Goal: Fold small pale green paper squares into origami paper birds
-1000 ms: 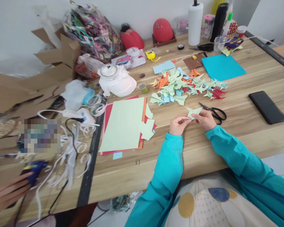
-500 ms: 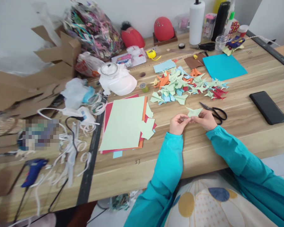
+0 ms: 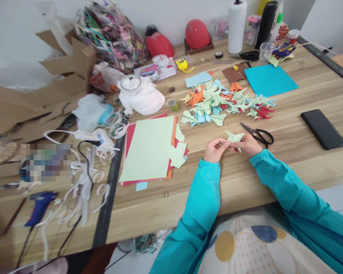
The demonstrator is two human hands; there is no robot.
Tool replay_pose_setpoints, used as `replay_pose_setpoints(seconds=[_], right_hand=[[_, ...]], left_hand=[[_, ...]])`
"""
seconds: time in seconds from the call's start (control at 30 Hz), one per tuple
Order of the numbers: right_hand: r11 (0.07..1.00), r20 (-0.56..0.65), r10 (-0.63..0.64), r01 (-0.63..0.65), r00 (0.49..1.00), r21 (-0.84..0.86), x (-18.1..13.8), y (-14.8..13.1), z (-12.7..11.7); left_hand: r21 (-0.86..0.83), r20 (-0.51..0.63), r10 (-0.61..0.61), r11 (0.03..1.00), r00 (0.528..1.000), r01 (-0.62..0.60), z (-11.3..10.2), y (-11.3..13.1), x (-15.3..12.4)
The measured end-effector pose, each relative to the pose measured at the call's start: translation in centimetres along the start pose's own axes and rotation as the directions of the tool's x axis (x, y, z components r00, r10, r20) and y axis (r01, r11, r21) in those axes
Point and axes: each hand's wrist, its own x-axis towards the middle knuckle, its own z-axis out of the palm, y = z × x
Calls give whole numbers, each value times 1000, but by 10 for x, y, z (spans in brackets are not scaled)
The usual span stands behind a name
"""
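Note:
Between my two hands is a small pale green folded paper figure point(image 3: 234, 137) with pointed ends, held just above the wooden table. My left hand point(image 3: 215, 150) pinches its left side between thumb and fingers. My right hand point(image 3: 250, 144) grips its right side, and the fingers partly cover the paper. Black-handled scissors point(image 3: 262, 136) lie right behind my right hand. Farther back spreads a pile of folded paper figures point(image 3: 211, 101) in green, blue, orange and red. To the left, a stack of coloured paper sheets point(image 3: 150, 148) has pale green on top, with small cut pieces point(image 3: 178, 155) at its right edge.
A black phone point(image 3: 323, 129) lies at the right. Bright blue paper point(image 3: 270, 80), a yellow tape measure point(image 3: 182, 65) and a white bottle point(image 3: 237, 28) stand or lie at the back. Cables, a blue glue gun point(image 3: 40, 207) and cardboard point(image 3: 65, 82) crowd the left side.
The folded paper has turned in my fingers: a point now shows below my right fingers and another rises at the upper left. My hands have barely shifted.

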Motion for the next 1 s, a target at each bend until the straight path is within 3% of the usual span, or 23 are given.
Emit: replay_pose_setpoints(seconds=[0.17, 0.33, 0.53, 1.0], right_hand=[[999, -81, -33, 33, 996, 9, 0, 0, 3], [998, -130, -46, 52, 991, 44, -1, -1, 6], [996, -115, -38, 47, 993, 75, -2, -1, 5], [988, -40, -112, 107, 993, -112, -2, -5, 6]], left_hand=[[23, -12, -6, 1000, 1000, 6, 0, 0, 0], [43, -111, -1, 999, 994, 5, 1, -3, 2], [2, -168, -16, 1000, 986, 16, 3, -5, 3], [14, -223, 25, 1000, 974, -22, 3, -1, 3]])
